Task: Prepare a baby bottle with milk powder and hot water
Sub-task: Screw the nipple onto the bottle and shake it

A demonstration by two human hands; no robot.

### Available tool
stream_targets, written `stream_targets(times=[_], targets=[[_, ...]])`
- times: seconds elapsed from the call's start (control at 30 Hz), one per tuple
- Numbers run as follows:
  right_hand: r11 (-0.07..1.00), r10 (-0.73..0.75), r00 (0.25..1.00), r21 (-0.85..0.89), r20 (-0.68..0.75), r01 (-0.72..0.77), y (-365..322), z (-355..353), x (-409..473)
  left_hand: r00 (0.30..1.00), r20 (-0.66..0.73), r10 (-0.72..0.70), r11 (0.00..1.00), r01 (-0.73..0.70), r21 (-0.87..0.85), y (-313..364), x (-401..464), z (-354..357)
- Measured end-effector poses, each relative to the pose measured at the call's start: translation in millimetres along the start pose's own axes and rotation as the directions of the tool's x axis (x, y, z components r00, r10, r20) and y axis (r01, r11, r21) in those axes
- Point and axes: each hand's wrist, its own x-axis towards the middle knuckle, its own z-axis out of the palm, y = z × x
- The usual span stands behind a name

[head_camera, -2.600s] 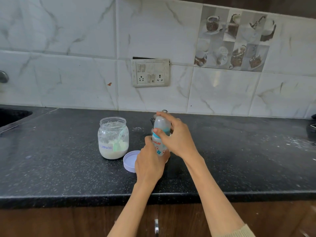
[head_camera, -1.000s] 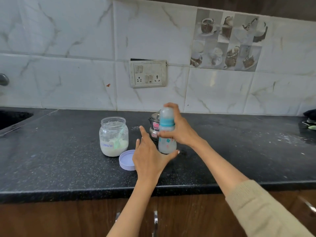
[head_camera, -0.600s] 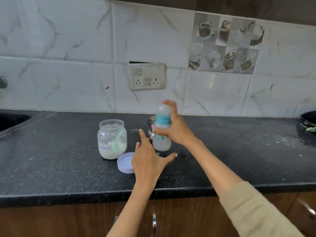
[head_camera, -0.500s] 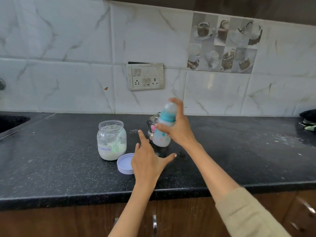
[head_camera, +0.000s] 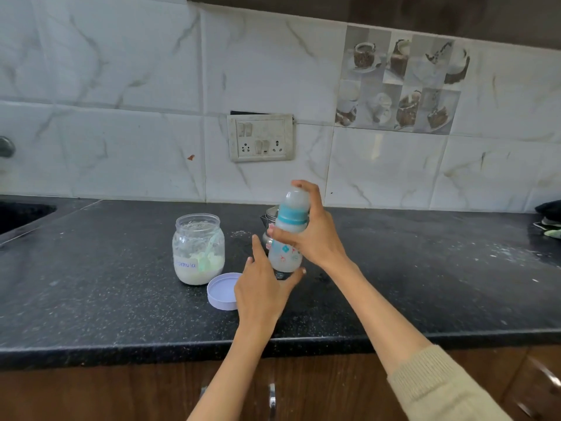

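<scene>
An open clear glass jar [head_camera: 198,250] holds white milk powder and a pale green scoop, while the right hand [head_camera: 315,235] grips the capped, teal-collared translucent baby bottle [head_camera: 287,237] above the black granite counter [head_camera: 91,287], left hand [head_camera: 261,287] spread beneath.

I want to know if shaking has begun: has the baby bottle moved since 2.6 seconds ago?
Yes. The capped translucent baby bottle with the teal collar, then standing on the black countertop beside the formula jar, is now lifted off it in the right hand.
</scene>
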Motion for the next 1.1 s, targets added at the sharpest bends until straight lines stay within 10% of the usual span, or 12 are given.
stream_targets(times=[0.33,0.57,0.77,0.93,1.1], targets=[[0.934,0.306,0.884,0.07,0.353,-0.351,14.0,-26.2,-3.8,1.0,0.022,0.001,0.986,0.003,-0.169,-6.3,2.4,-1.3],[0.871,0.366,0.878,0.22,0.308,-0.44,40.5,-7.6,-10.0,0.998,0.061,0.018,0.993,-0.011,-0.118,-5.2,1.3,-1.4],[0.858,0.237,0.972,0.471,-0.011,-0.204,11.3,-28.2,27.6,0.999,-0.012,-0.045,0.997,0.044,-0.056,6.6,-3.8,-10.2],[0.97,0.216,0.955,0.065,0.202,-0.233,16.2,-18.4,7.3,0.999,-0.05,0.004,0.998,-0.007,-0.056,6.4,-5.7,-10.3],[0.945,0.227,0.964,0.207,0.142,-0.253,22.9,-25.5,0.7,0.999,-0.046,0.022,0.998,-0.025,-0.06,5.9,-6.6,-10.4]])
